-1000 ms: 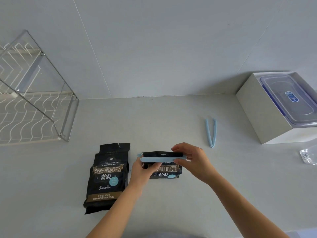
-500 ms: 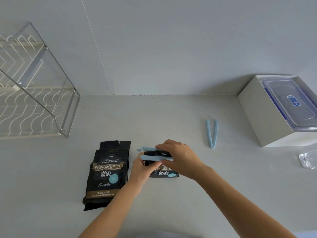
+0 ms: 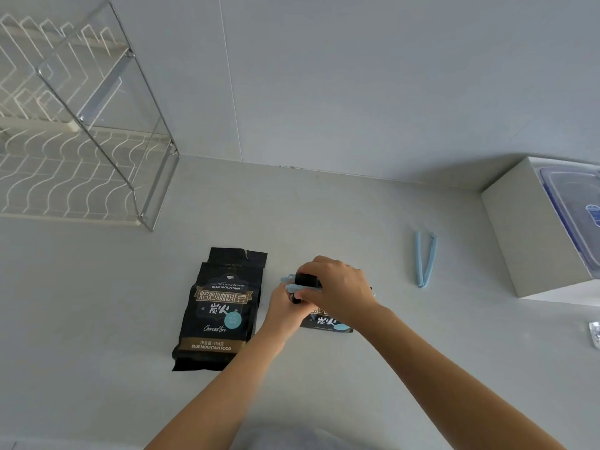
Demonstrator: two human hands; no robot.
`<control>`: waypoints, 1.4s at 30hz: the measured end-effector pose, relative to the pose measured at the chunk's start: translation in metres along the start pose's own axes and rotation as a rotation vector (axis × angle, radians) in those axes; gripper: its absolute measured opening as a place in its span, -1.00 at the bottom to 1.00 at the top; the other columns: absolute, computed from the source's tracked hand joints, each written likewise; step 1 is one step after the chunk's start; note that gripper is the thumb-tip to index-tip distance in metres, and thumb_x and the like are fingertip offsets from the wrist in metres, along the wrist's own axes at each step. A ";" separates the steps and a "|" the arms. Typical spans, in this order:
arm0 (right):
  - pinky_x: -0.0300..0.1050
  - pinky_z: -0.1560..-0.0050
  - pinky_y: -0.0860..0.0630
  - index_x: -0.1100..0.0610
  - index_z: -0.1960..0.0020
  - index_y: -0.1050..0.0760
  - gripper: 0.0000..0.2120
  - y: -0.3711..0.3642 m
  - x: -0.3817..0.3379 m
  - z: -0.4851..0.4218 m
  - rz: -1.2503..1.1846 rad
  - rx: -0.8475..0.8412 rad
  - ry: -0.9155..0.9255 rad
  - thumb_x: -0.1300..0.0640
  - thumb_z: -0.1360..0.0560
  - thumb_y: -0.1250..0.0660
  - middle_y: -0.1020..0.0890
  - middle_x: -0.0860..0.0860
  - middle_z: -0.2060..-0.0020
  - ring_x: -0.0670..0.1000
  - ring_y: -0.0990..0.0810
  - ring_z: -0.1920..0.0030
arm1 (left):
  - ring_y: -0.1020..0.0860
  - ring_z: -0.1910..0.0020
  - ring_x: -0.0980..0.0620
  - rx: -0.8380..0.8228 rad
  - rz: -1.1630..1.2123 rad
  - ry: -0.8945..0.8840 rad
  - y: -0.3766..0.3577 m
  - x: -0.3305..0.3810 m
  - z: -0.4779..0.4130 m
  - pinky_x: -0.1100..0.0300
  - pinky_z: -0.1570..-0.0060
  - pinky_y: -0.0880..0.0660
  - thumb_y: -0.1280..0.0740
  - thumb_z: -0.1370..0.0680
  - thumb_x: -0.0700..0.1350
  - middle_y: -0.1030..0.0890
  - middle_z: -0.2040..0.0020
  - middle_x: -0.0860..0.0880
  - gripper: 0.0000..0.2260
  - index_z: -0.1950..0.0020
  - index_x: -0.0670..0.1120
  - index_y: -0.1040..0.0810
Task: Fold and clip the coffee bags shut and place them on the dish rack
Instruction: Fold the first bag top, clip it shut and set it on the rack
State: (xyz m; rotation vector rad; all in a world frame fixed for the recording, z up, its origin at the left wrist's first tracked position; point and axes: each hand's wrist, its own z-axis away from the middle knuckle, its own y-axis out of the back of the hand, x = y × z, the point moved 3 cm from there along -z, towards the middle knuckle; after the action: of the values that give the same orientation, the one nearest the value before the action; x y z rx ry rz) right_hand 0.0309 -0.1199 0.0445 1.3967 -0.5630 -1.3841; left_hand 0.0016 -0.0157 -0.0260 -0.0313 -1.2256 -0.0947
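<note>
Bare forearms (image 3: 454,378); pale grey-blue garment (image 3: 285,441).

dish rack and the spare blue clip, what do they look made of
Dish rack: looks like metal, shiny chrome frame, white coated wavy wire shelves. Spare blue clip: probably plastic, matte pale blue, two thin arms joined at one end.

Open black coffee bag (image 3: 220,306) flat beside folded bag (image 3: 328,321) with blue clip (image 3: 297,288)

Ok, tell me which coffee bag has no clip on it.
The left coffee bag, lying untouched, top unfolded. The right coffee bag has a blue clip around its folded top.
</note>
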 end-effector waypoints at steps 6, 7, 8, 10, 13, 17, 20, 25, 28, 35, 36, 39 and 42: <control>-0.15 0.30 -0.37 -0.14 0.01 -0.53 -0.80 -0.003 0.001 0.000 0.007 0.035 -0.017 -0.17 -0.44 -0.24 -0.55 -0.13 0.09 -0.02 -0.56 0.18 | -0.45 0.49 0.26 -0.018 0.032 0.026 -0.002 0.001 0.002 0.45 0.49 -0.34 -0.35 -0.35 -0.21 -0.52 0.52 0.13 -0.87 0.35 0.00 -0.55; -0.15 0.29 -0.39 -0.14 0.02 -0.53 -0.82 -0.003 0.000 0.000 -0.001 0.044 -0.024 -0.14 -0.44 -0.25 -0.55 -0.14 0.09 -0.02 -0.56 0.18 | -0.43 0.50 0.24 -0.015 0.034 0.032 -0.002 0.001 0.003 0.45 0.50 -0.32 -0.34 -0.34 -0.19 -0.50 0.53 0.13 -0.89 0.37 -0.01 -0.54; -0.15 0.29 -0.40 -0.13 0.03 -0.54 -0.83 -0.003 -0.001 0.000 -0.007 0.050 -0.029 -0.12 -0.44 -0.26 -0.56 -0.14 0.09 -0.02 -0.56 0.18 | -0.40 0.50 0.23 -0.012 0.034 0.041 -0.002 0.001 0.003 0.44 0.50 -0.30 -0.34 -0.33 -0.18 -0.48 0.54 0.13 -0.89 0.39 -0.01 -0.53; -0.15 0.29 -0.40 -0.12 0.03 -0.54 -0.84 -0.003 -0.002 0.001 -0.002 0.054 -0.028 -0.11 -0.45 -0.25 -0.56 -0.14 0.10 -0.02 -0.56 0.19 | -0.39 0.49 0.22 -0.015 0.035 0.063 -0.001 0.002 0.003 0.44 0.49 -0.31 -0.33 -0.32 -0.16 -0.47 0.54 0.13 -0.87 0.42 0.03 -0.53; -0.16 0.31 -0.37 -0.10 0.02 -0.54 -0.85 -0.003 -0.003 0.003 0.011 0.070 -0.015 -0.09 -0.48 -0.24 -0.56 -0.14 0.10 -0.02 -0.55 0.20 | -0.44 0.42 0.24 -0.072 0.053 0.088 0.003 0.006 0.003 0.44 0.40 -0.37 -0.32 -0.30 -0.08 -0.52 0.45 0.15 -0.94 0.33 0.07 -0.57; -0.16 0.19 -0.32 -0.04 0.03 -0.57 -0.85 -0.003 -0.004 0.005 0.030 0.129 0.009 -0.05 -0.50 -0.25 -0.58 -0.10 0.15 -0.05 -0.42 0.30 | -0.54 0.16 0.11 -0.060 0.172 0.085 0.009 0.004 0.011 0.28 0.15 -0.45 -0.35 -0.44 -0.11 -0.59 0.17 -0.06 -0.81 -0.02 -0.13 -0.56; -0.13 0.08 -0.36 -0.02 0.05 -0.58 -0.85 -0.002 -0.005 0.007 0.031 0.172 0.010 -0.04 -0.50 -0.27 -0.58 -0.09 0.19 -0.04 -0.35 0.34 | -0.61 0.13 0.21 0.161 0.338 0.012 0.020 0.008 0.016 0.40 0.18 -0.50 -0.37 -0.48 -0.25 -0.65 0.10 -0.03 -0.84 -0.05 -0.15 -0.54; -0.13 -0.05 -0.34 -0.05 0.03 -0.58 -0.83 -0.002 -0.007 0.009 0.040 0.169 0.006 -0.07 -0.50 -0.26 -0.59 -0.08 0.16 0.02 -0.48 0.29 | -0.64 0.15 0.18 0.331 0.326 -0.102 0.023 0.013 0.024 0.42 0.16 -0.50 -0.43 -0.45 -0.22 -0.69 0.21 0.07 -0.95 0.12 -0.09 -0.63; -0.13 -0.14 -0.30 -0.06 0.02 -0.58 -0.81 -0.003 -0.006 0.009 0.040 0.158 -0.009 -0.10 -0.50 -0.24 -0.59 -0.07 0.17 0.05 -0.57 0.21 | -0.63 0.17 0.16 0.402 0.302 -0.112 0.022 0.011 0.024 0.42 0.17 -0.50 -0.44 -0.45 -0.22 -0.69 0.21 0.00 -0.95 0.18 -0.07 -0.63; -0.04 -0.33 -0.16 -0.07 0.02 -0.59 -0.80 -0.008 -0.003 0.005 0.020 0.175 -0.062 -0.12 -0.50 -0.24 -0.56 -0.06 0.18 0.03 -0.57 0.16 | -0.62 0.21 0.19 0.393 0.273 -0.106 0.026 0.009 0.020 0.45 0.19 -0.47 -0.42 -0.46 -0.18 -0.69 0.28 0.05 -0.90 0.24 -0.01 -0.62; -0.04 -0.33 -0.14 -0.08 0.02 -0.58 -0.80 -0.009 -0.003 0.004 0.024 0.172 -0.062 -0.12 -0.50 -0.24 -0.55 -0.07 0.17 0.03 -0.57 0.16 | -0.62 0.21 0.19 0.392 0.263 -0.097 0.027 0.008 0.020 0.43 0.18 -0.47 -0.42 -0.46 -0.17 -0.68 0.28 0.06 -0.89 0.25 0.01 -0.62; -0.03 -0.33 -0.12 -0.07 0.02 -0.58 -0.80 -0.014 -0.003 0.005 0.041 0.191 -0.057 -0.12 -0.51 -0.23 -0.55 -0.07 0.18 0.01 -0.57 0.18 | -0.61 0.24 0.20 0.386 0.257 -0.092 0.028 0.006 0.021 0.43 0.19 -0.47 -0.43 -0.45 -0.16 -0.69 0.30 0.06 -0.88 0.27 0.02 -0.63; 0.00 -0.32 -0.14 -0.06 0.04 -0.58 -0.82 -0.017 -0.003 0.005 0.058 0.220 -0.050 -0.09 -0.51 -0.24 -0.55 -0.07 0.20 -0.01 -0.57 0.22 | -0.62 0.25 0.22 0.397 0.278 -0.090 0.028 0.005 0.021 0.48 0.23 -0.47 -0.44 -0.44 -0.16 -0.70 0.30 0.07 -0.92 0.25 -0.01 -0.64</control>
State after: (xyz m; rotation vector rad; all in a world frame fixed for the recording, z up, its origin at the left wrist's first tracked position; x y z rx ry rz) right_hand 0.0200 -0.1129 0.0317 1.5109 -0.8024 -1.3444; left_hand -0.0140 0.0135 -0.0130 0.1411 -1.2996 0.3964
